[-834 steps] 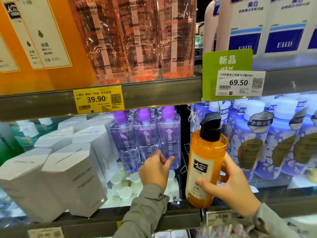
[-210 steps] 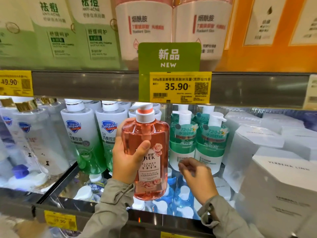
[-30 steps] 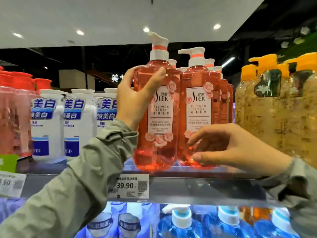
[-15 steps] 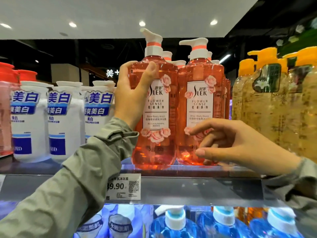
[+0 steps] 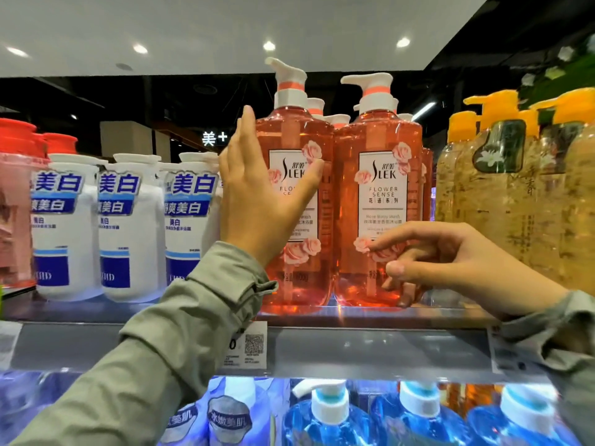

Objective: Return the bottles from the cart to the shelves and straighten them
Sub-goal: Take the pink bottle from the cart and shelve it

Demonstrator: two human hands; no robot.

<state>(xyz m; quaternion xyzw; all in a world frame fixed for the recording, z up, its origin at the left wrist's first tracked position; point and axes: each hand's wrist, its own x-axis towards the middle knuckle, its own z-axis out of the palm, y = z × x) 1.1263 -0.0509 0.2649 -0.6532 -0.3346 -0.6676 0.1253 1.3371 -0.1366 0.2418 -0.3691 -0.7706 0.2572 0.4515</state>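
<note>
Two pink Slek pump bottles stand side by side at the front of the top shelf [image 5: 370,349], with more of the same behind them. My left hand [image 5: 257,201] lies flat against the left side of the left pink bottle [image 5: 296,130], fingers straight up and thumb spread across its label. My right hand [image 5: 457,259] reaches in from the right, and its loosely bent fingertips touch the lower front of the right pink bottle [image 5: 380,130]. Both bottles stand upright with labels facing me.
White bottles with blue labels [image 5: 128,226] stand just left of the pink ones, with red-capped bottles [image 5: 16,204] further left. Yellow pump bottles [image 5: 502,204] crowd the right. Blue pump bottles [image 5: 331,420] fill the shelf below. A price tag [image 5: 254,344] hangs on the shelf edge.
My left hand has loosened its grip on the left pink bottle and now lies flat against it. The bottle stands on the shelf beside its neighbour. My right hand has barely moved.
</note>
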